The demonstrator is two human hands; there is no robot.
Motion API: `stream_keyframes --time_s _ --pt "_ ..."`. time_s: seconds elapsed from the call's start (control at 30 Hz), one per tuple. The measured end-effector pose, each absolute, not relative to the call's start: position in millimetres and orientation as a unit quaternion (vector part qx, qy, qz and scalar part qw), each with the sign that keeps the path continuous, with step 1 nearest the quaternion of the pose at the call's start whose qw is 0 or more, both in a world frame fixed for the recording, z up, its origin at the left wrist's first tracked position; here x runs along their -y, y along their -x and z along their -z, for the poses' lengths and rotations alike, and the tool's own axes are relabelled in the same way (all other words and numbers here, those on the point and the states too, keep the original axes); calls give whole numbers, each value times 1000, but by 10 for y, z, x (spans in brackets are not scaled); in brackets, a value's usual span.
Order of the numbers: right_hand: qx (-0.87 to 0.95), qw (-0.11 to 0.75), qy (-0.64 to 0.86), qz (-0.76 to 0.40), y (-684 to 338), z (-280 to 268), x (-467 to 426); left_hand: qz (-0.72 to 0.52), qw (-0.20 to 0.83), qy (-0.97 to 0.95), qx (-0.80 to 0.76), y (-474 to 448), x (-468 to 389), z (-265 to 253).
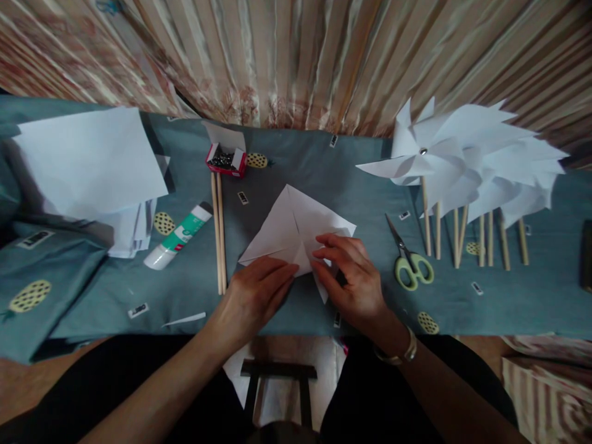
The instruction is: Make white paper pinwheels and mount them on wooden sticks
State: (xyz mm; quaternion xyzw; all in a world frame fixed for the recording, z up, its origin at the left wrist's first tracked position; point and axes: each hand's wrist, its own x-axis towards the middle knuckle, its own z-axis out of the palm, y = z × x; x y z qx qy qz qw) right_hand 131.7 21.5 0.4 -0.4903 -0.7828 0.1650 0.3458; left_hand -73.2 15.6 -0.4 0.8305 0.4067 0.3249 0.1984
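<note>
A white paper square (pixel 272 228) lies on the cloth in front of me, turned cornerwise, with slits running in from its corners. My left hand (pixel 259 290) grips its lower left edge, fingers together and their tips near the middle. At its lower right, my right hand (pixel 354 277) has thumb and fingers bent around a paper flap, partly hiding it. A flap's pointed tip hangs down under the right hand. Green-handled scissors (pixel 409 262) lie to the right of that hand. Two wooden sticks (pixel 218 240) lie left of the paper.
Several finished paper pinwheels (pixel 476 160) on sticks overlap at the right. A stack of white paper (pixel 92 154) sits left. Near it are a glue stick (pixel 179 235) and a red box (pixel 226 161) of small dark metal pieces. A paper sliver (pixel 185 319) lies by the front edge.
</note>
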Motion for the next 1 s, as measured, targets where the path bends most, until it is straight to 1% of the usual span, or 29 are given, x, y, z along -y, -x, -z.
stream_keyframes --time_s 0.3,0.5,1.0 --pt "797 343 475 -149 -1270 3 -200 -316 208 -828 -413 718 -176 -15" --pt "810 306 481 -139 -1272 43 -181 -303 224 -828 -415 726 -201 -46" --pt "832 272 470 -113 -1252 85 -190 -301 218 -833 -411 721 -211 -43"
